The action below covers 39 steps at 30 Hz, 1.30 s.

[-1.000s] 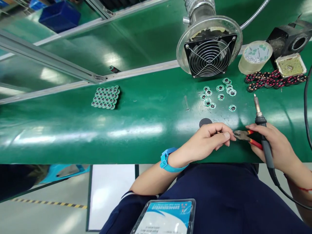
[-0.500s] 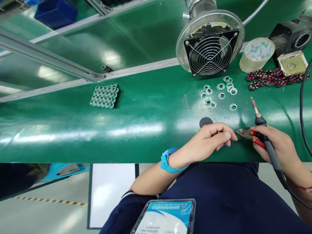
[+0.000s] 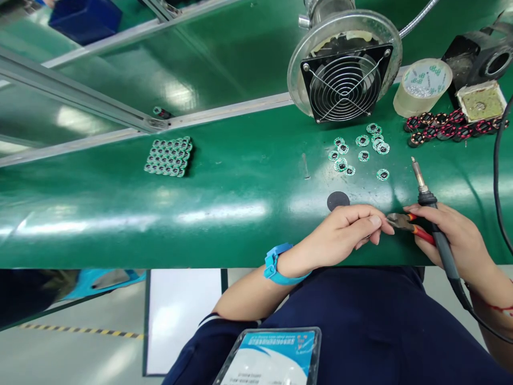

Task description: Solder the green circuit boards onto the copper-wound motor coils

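My left hand (image 3: 355, 230) is closed in a pinch; whatever lies between its fingers is hidden. Against those fingertips rest the jaws of red-handled cutting pliers (image 3: 411, 225), which my right hand (image 3: 459, 240) grips. That same hand also holds a soldering iron (image 3: 437, 230), its tip pointing up and away from me. A dark grey disc (image 3: 338, 201) lies on the green bench just beyond my left hand. Farther out are several small round circuit boards (image 3: 364, 155), loose and partly overlapping.
A fan with a wire guard (image 3: 343, 85) stands at the back. Right of it are a roll of clear tape (image 3: 424, 85), a soldering sponge (image 3: 481, 102) and several wire coils (image 3: 438, 128). A block of round boards (image 3: 168, 156) sits at left. A black cable (image 3: 496, 187) hangs at right.
The pliers have moved slightly left, so their jaws now meet my left fingertips. The jaws look more closed. My left hand has barely shifted.
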Available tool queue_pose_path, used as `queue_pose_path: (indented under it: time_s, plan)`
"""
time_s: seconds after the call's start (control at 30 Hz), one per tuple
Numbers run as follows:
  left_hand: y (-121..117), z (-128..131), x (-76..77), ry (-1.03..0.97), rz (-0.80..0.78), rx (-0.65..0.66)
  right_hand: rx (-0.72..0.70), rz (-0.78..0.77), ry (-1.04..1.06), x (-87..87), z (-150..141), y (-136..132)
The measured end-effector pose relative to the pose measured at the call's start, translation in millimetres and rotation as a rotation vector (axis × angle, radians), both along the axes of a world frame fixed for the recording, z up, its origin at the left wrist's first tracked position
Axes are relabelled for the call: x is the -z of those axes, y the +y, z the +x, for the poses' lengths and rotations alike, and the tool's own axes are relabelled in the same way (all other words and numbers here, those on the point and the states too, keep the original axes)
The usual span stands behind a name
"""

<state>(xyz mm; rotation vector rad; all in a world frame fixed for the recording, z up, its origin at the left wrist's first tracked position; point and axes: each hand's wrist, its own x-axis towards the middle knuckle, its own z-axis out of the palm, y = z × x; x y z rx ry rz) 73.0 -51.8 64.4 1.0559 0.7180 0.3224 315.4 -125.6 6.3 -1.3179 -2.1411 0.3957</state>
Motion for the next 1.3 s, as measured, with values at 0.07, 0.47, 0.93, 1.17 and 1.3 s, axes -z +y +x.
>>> queue_pose_path:
  time_s: [0.07, 0.47, 0.93, 1.17, 1.3]
  plan:
    - [-0.2, -0.2, 0.0, 0.003, 0.000, 0.001, -0.006, 0.026, -0.016, -1.6, -0.6, 0.1]
    - [-1.2, -1.5, -3.4, -0.017, -0.067, 0.053, 0.002, -0.041, -0.009, -0.4, 4.1, 0.9]
    - [-3.6, -1.1, -4.3, 0.046, -0.038, 0.126, -0.070, -0.012, -0.021, -4.2, 3.7, 1.9]
    - [-2.3, -1.6, -4.1, 0.023, -0.052, 0.117, 0.015, 0.004, -0.076, 0.8, 6.5, -0.8]
    - [-2.9, -3.4, 6.0, -0.013, -0.090, -0.002, 0.161, 0.025, -0.316, 10.7, 23.4, 3.8]
